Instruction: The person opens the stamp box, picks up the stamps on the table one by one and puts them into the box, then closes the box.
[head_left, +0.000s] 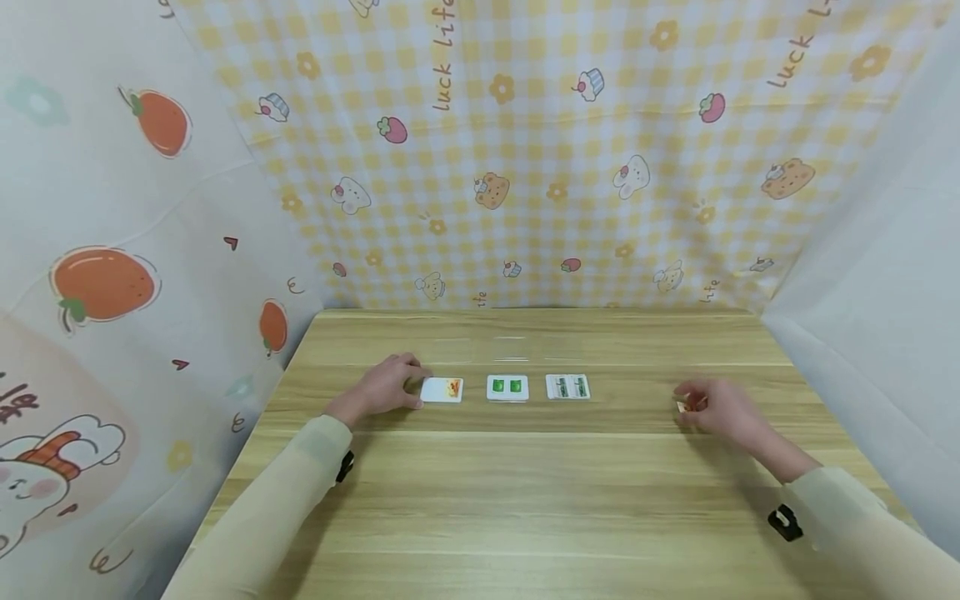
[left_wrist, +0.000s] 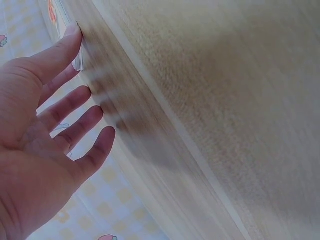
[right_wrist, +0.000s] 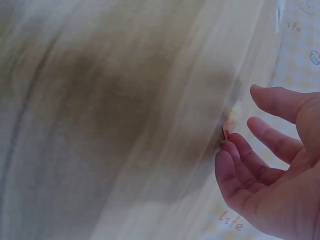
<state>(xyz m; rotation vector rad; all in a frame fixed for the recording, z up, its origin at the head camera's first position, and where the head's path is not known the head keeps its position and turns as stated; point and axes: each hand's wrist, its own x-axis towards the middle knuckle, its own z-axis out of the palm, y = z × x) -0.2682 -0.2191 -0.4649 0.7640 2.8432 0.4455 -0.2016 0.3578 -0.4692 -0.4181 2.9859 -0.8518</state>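
My left hand point(head_left: 386, 385) is at the left end of a small stack of white cards point(head_left: 437, 389) with an orange-and-yellow picture. Its thumb and index finger pinch the stack's edges in the left wrist view, while the other fingers are spread loosely beside it. Far to the right, my right hand point(head_left: 726, 408), slightly blurred, reaches over a small card point(head_left: 682, 407) with an orange-red picture. In the right wrist view this card point(right_wrist: 227, 127) shows just beyond the fingertips, and the thumb stands apart from the fingers. Most of it is hidden by the hand.
Two more white card stacks lie between the hands: one with green square pictures point(head_left: 507, 396), the other with green-and-grey pictures point(head_left: 567, 392). All lie in a row on the wooden table point(head_left: 480, 500). A yellow checked curtain point(head_left: 525, 167) hangs behind the table, with white cloth at both sides.
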